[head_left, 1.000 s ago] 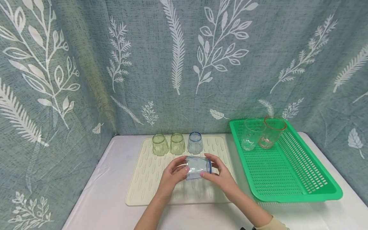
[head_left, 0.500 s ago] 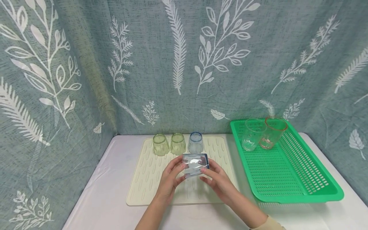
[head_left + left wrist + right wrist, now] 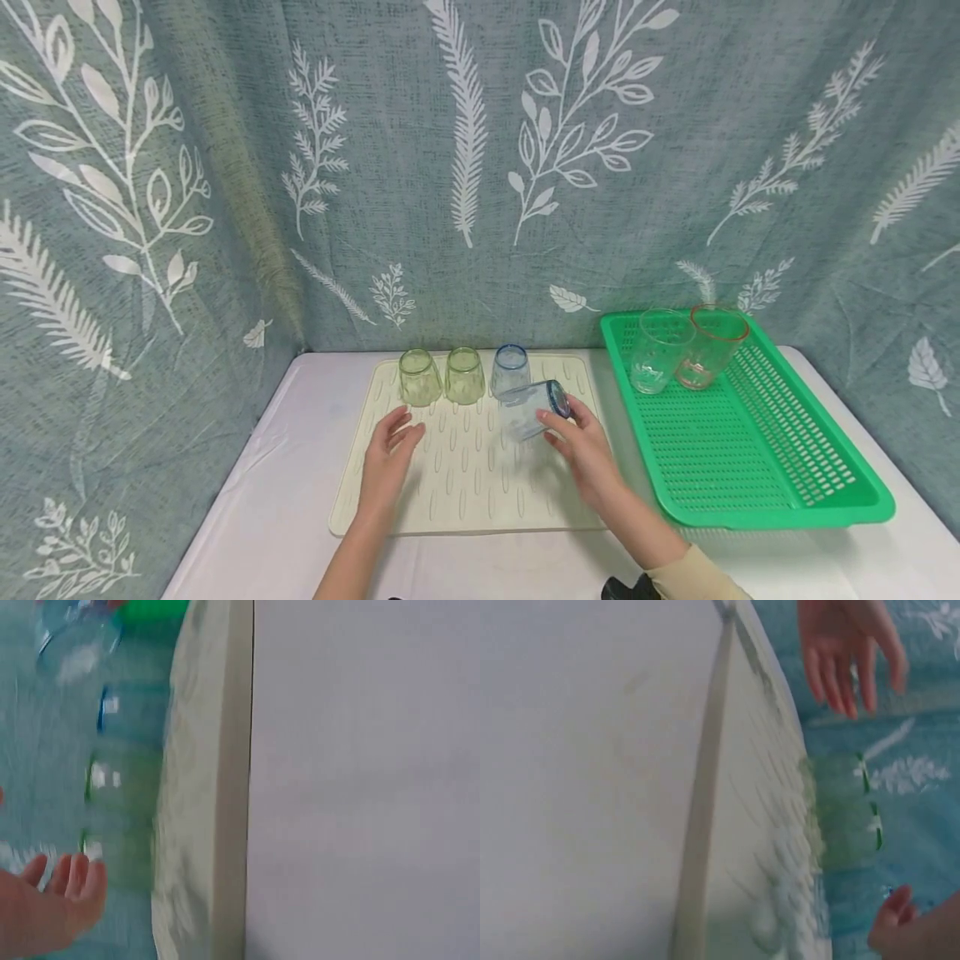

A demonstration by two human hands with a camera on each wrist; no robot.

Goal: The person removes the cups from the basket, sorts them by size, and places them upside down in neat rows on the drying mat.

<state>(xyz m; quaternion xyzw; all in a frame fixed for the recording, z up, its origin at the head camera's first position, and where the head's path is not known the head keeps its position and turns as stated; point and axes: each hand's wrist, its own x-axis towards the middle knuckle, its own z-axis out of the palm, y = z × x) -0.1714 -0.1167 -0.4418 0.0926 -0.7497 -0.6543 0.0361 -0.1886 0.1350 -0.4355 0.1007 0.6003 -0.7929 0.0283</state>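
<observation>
My right hand (image 3: 588, 446) grips a clear blue-rimmed glass (image 3: 527, 410) near its rim. The glass is held tilted on its side over the cream drying mat (image 3: 442, 492), rim toward the right. My left hand (image 3: 390, 458) is empty, fingers loosely bent, over the mat's left part. Beyond it, two green glasses (image 3: 420, 379) (image 3: 464, 377) and a blue-rimmed glass (image 3: 511, 371) stand in a row at the mat's back edge. The left wrist view has the left hand (image 3: 60, 907) low at the left, overlapping a green glass (image 3: 124, 859).
To the right sits a green perforated basket (image 3: 776, 515). Inside its back end stand a clear tall glass (image 3: 651, 354) and a red-rimmed glass (image 3: 705, 354). A patterned curtain (image 3: 420, 167) hangs behind the white table (image 3: 258, 500).
My left hand has let go of the glass and moved left. The right hand has carried the glass slightly rightward, turning its rim up and to the right.
</observation>
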